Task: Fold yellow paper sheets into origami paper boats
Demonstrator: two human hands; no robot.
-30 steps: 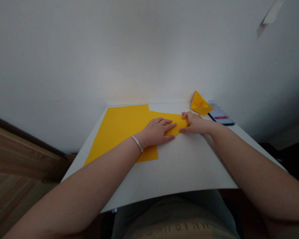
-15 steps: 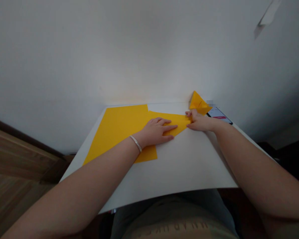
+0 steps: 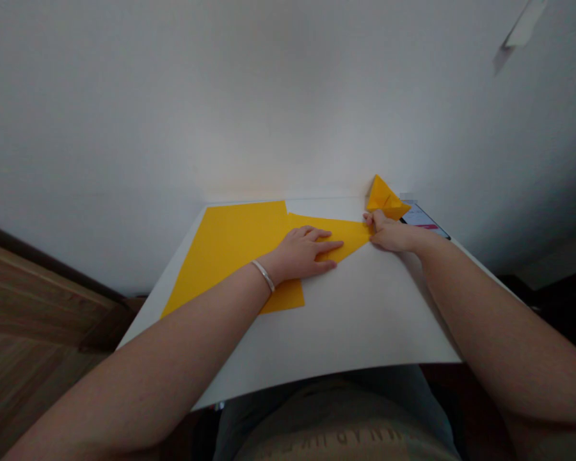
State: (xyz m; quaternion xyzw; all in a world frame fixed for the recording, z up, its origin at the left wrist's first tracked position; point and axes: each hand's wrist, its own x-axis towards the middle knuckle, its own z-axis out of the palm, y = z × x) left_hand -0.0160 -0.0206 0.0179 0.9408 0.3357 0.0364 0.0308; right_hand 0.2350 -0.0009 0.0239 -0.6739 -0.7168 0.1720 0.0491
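Note:
A folded piece of yellow paper (image 3: 329,225) lies flat on the white table, tapering to the right. My left hand (image 3: 304,253) rests on it with the fingers spread, a silver bangle at the wrist. At its narrow right end, my right hand (image 3: 391,234) has its fingers closed on the paper; the fingertips partly hide that end. Under my left forearm lies a larger sheet of yellow paper (image 3: 240,243), its near part covered by the arm. Just behind my right hand stands a folded yellow paper shape (image 3: 383,196) with a pointed top.
A phone (image 3: 420,216) with a lit screen lies by the right edge of the white table (image 3: 355,326). The pale wall (image 3: 269,102) rises directly behind the table. Wooden furniture (image 3: 33,301) stands on the left.
My right hand has shifted slightly right at the paper's narrow end, its fingers drawn closer together. My left hand stays in place on the paper. The view has moved very slightly.

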